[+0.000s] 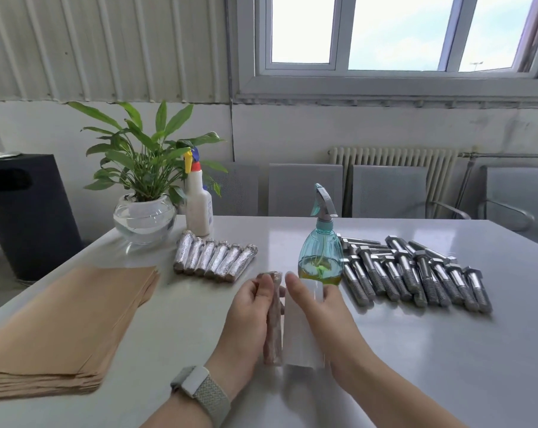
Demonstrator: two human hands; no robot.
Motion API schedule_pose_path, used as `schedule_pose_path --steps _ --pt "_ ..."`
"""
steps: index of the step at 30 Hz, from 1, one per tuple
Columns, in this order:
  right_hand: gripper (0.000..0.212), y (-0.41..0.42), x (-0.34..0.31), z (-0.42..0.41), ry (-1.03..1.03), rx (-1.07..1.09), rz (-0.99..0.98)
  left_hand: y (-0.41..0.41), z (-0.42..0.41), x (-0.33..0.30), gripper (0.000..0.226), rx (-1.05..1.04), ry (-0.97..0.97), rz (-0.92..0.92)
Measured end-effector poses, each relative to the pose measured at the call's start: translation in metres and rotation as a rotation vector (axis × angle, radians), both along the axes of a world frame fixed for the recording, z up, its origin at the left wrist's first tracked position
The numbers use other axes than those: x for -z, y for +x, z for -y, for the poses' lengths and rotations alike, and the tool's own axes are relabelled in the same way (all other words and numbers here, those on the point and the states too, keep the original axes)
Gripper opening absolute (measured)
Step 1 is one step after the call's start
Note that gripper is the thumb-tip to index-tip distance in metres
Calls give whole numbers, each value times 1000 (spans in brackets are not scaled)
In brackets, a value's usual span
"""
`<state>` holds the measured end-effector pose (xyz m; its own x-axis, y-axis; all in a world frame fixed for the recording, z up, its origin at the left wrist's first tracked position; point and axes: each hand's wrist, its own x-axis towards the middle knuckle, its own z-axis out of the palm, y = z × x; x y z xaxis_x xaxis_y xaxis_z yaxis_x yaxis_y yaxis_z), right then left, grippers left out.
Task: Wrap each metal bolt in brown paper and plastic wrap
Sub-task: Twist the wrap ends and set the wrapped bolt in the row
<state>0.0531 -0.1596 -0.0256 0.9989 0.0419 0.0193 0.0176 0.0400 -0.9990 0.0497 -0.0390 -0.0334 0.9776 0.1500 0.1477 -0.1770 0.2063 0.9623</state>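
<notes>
— From the head camera, what's in the hands?

— The left hand (249, 307) has its fingers curled round a bolt already rolled in brown paper (273, 322), holding it just above the table (415, 350). The right hand (317, 307) lies against a clear sheet of plastic wrap (298, 335) right beside that roll, thumb stretched along the film; I can't tell whether the other fingers grip it.

— And around them?

— A row of finished wrapped bolts (215, 257) lies further back on the left, near a potted plant (144, 168) and a white spray bottle (198, 205). A stack of brown paper sheets (64, 329) sits at the left edge. The bare bolts (415, 273) are heaped on the right, just beside a teal spray bottle (320, 245).
</notes>
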Motion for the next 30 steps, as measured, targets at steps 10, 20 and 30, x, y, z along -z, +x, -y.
schedule_pose_path --steps 10,20,30 --pt "70 -11 -3 -11 -79 147 86 -12 10 -2 58 -47 -138 82" --pt "57 -6 -2 -6 5 -34 -8 -9 10 -2 48 119 -177 -28" --pt "62 -8 2 -4 -101 82 110 -2 0 -4 60 -76 100 7"
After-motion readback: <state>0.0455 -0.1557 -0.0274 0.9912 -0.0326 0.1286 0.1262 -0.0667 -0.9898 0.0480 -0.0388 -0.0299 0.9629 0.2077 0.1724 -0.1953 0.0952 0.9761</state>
